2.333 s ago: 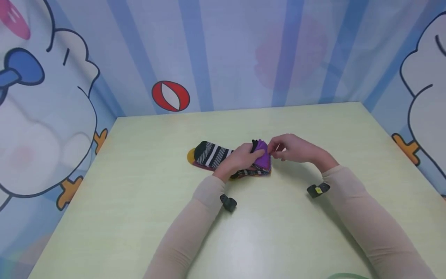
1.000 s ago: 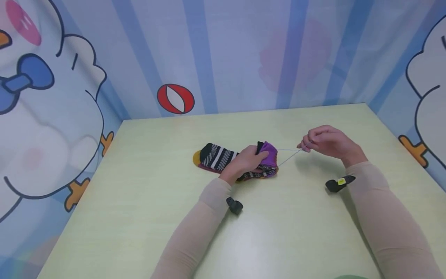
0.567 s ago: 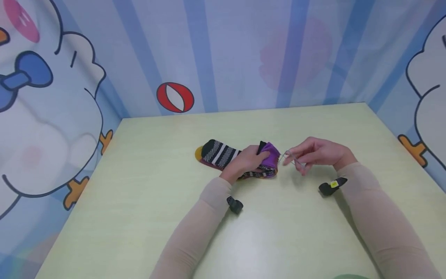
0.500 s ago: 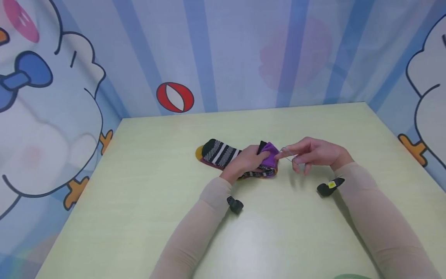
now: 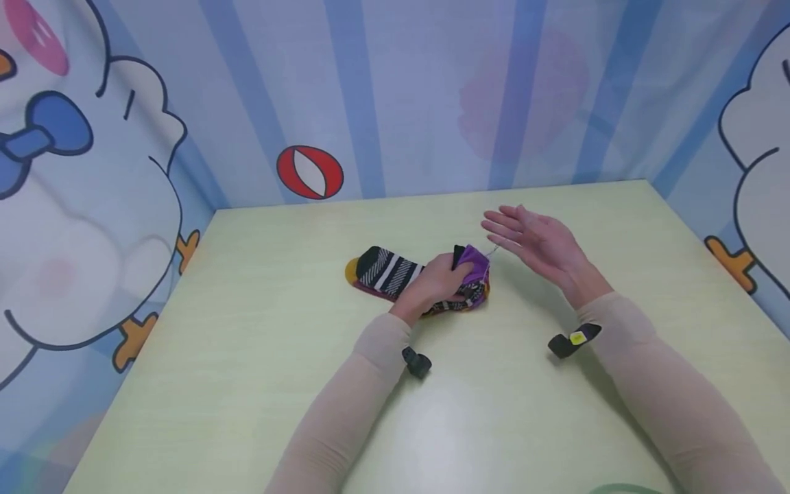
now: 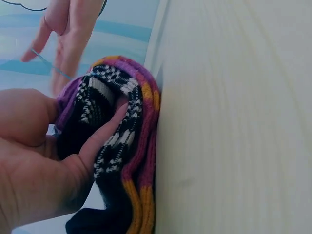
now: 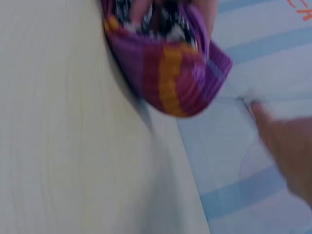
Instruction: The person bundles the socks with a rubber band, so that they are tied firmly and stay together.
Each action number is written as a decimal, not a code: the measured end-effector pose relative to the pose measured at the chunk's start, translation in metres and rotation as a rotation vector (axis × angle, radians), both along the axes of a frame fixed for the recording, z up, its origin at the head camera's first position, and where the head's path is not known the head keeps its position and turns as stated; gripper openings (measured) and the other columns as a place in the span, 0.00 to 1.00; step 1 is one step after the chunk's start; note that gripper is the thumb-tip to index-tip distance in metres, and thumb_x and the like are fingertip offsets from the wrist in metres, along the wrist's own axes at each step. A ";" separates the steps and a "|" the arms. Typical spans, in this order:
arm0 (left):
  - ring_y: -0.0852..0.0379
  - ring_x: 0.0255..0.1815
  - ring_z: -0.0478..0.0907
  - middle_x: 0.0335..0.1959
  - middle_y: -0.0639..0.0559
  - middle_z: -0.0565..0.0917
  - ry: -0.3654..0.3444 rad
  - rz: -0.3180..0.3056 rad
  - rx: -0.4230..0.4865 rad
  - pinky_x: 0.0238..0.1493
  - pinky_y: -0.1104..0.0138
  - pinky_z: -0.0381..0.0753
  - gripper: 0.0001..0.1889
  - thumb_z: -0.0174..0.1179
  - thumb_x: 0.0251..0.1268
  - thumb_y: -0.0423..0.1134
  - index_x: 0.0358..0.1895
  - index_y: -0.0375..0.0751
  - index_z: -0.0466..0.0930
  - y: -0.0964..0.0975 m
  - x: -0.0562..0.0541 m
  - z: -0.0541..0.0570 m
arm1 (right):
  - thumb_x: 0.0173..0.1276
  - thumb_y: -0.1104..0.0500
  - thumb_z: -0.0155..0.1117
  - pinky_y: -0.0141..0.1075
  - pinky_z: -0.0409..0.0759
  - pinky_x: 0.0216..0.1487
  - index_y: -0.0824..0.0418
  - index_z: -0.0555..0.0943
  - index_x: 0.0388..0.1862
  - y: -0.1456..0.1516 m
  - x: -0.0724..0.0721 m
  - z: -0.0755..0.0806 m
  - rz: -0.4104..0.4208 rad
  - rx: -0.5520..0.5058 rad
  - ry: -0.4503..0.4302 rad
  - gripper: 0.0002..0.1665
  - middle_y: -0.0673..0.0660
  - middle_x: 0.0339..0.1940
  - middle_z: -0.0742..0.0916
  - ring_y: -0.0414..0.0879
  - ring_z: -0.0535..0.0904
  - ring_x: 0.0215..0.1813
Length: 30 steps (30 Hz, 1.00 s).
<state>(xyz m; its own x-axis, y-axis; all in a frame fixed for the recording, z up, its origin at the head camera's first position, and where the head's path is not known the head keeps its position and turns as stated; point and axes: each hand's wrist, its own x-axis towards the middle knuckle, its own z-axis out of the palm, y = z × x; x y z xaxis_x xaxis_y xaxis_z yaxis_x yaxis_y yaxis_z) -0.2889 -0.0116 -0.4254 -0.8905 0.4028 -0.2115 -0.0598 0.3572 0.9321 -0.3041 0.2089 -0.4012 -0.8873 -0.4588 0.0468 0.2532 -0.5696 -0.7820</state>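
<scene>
A bundle of socks [image 5: 389,271], black-and-white patterned with purple, maroon and mustard layers, lies folded on the table. My left hand [image 5: 435,281] grips it near the purple cuff, thumb on top; in the left wrist view, fingers reach inside the fold [image 6: 131,131]. Just beyond the cuff, my right hand [image 5: 543,250] is raised with its fingers straight and palm turned up. A thin bluish elastic band [image 6: 48,63] stretches from the cuff to a finger of that hand. In the right wrist view, the finger [image 7: 280,139] is blurred beside the bundle's rounded striped end [image 7: 170,78].
The pale wooden table [image 5: 278,384] ends at a blue striped backdrop [image 5: 420,103] with printed cartoon figures. Part of a green round rim [image 5: 623,488] shows at the bottom edge. Each wrist carries a small black camera [image 5: 417,363].
My right hand pulled the elastic band out to the right, came back toward the cuff, then rose and turned palm up with fingers spread straight. My left hand keeps its grip on the socks.
</scene>
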 end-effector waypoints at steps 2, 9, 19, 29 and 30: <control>0.49 0.49 0.81 0.47 0.44 0.79 0.006 0.018 0.001 0.41 0.65 0.85 0.18 0.48 0.81 0.43 0.61 0.34 0.73 0.002 0.000 -0.001 | 0.79 0.57 0.54 0.53 0.58 0.72 0.73 0.56 0.75 -0.003 0.001 0.001 -0.114 0.121 -0.027 0.35 0.69 0.77 0.60 0.60 0.58 0.77; 0.49 0.47 0.82 0.48 0.41 0.80 0.040 0.024 -0.013 0.39 0.67 0.85 0.19 0.49 0.80 0.43 0.61 0.31 0.73 0.007 0.002 -0.003 | 0.71 0.53 0.66 0.57 0.61 0.71 0.73 0.54 0.77 0.001 0.007 -0.001 0.125 0.992 0.385 0.47 0.69 0.74 0.68 0.62 0.60 0.76; 0.52 0.36 0.77 0.41 0.43 0.77 0.159 -0.022 -0.257 0.36 0.65 0.77 0.27 0.48 0.78 0.51 0.64 0.30 0.62 0.002 0.005 -0.001 | 0.59 0.51 0.78 0.55 0.68 0.67 0.72 0.66 0.69 -0.022 0.017 -0.008 0.106 1.251 0.709 0.47 0.68 0.63 0.78 0.61 0.72 0.67; 0.47 0.53 0.80 0.54 0.40 0.75 0.010 -0.066 -0.020 0.48 0.61 0.84 0.20 0.46 0.80 0.51 0.57 0.35 0.66 0.000 0.002 0.004 | 0.56 0.52 0.79 0.51 0.74 0.63 0.71 0.70 0.66 -0.017 0.010 -0.011 0.086 1.267 0.734 0.44 0.64 0.57 0.82 0.57 0.78 0.60; 0.46 0.54 0.80 0.56 0.40 0.75 0.011 -0.069 -0.012 0.48 0.61 0.84 0.20 0.46 0.80 0.50 0.58 0.36 0.66 0.000 0.001 0.005 | 0.56 0.53 0.79 0.51 0.74 0.63 0.71 0.71 0.65 -0.016 0.009 -0.011 0.081 1.267 0.736 0.44 0.64 0.57 0.82 0.57 0.78 0.60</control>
<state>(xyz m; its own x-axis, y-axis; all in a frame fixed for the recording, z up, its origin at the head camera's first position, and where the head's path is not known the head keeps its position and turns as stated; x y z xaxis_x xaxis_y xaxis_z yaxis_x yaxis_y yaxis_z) -0.2875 -0.0116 -0.4206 -0.8629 0.4610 -0.2071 -0.0246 0.3710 0.9283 -0.2953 0.1929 -0.4123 -0.8123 -0.5832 0.0040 -0.4180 0.5774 -0.7013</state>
